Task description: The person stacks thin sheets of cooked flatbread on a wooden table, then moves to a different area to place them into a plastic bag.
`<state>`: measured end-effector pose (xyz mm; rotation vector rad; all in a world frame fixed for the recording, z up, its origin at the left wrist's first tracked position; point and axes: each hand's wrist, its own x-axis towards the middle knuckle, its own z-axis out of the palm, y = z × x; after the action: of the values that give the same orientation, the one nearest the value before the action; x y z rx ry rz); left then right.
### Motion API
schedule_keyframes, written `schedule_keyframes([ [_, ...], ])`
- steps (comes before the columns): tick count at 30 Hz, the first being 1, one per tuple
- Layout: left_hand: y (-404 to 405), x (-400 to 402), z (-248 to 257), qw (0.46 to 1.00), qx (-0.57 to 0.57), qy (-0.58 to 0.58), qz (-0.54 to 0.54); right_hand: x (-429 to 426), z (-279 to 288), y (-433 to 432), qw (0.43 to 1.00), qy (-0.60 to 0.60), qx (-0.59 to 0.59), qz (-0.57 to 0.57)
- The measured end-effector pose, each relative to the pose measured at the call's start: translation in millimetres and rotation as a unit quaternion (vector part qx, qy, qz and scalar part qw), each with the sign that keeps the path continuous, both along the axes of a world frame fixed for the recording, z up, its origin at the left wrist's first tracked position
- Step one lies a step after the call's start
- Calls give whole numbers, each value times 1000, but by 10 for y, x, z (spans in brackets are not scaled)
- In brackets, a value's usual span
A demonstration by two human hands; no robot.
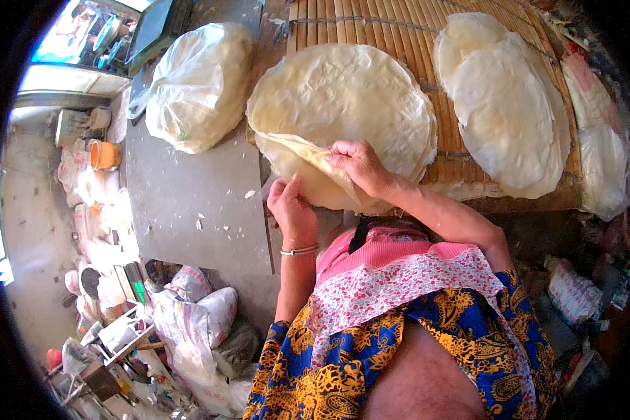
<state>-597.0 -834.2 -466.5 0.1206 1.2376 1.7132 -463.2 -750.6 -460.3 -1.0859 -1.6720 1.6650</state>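
Note:
A stack of large, thin, round flatbread sheets [341, 94] lies before me on a slatted bamboo mat, overhanging its near edge. The top sheet's near edge is turned back into a yellowish fold [307, 149]. My right hand [361, 167] pinches this fold between thumb and fingers. Lower and to the left, my left hand [294, 210], with a bangle at the wrist, has thumb and forefinger closed at the stack's near-left rim. How many layers it grips is hidden. A second pile of similar sheets [509, 110] rests on the mat to the right.
The bamboo mat [373, 31] runs under both piles. Left of it, a tied clear plastic bag [199, 84] of pale sheets sits on a grey board [199, 194] strewn with crumbs. Another plastic bag [601, 163] lies far right. Sacks [189, 315] crowd the lower left.

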Motion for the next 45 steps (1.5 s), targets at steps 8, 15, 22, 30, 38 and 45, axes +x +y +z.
schedule_keyframes([
  [8, 105, -46, 177, 967, 77, -242, -36, -108, 171, -19, 961, -4, 269, 58],
  [15, 164, -196, -10, 967, 107, -201, -110, -309, 382, 64, 947, -90, 299, 77],
  [22, 110, -181, 207, 995, 41, -73, -54, -347, 254, 291, 990, 1, 70, 126],
  [30, 141, 201, 369, 981, 22, 193, -29, -145, 568, 54, 948, -114, 295, 37],
  [38, 259, 165, 479, 965, 2, 261, -29, 73, 225, 306, 933, -37, 346, -94],
  [45, 497, -1022, -403, 958, -83, 274, -7, 1051, 608, 1092, 908, 227, 18, -352],
])
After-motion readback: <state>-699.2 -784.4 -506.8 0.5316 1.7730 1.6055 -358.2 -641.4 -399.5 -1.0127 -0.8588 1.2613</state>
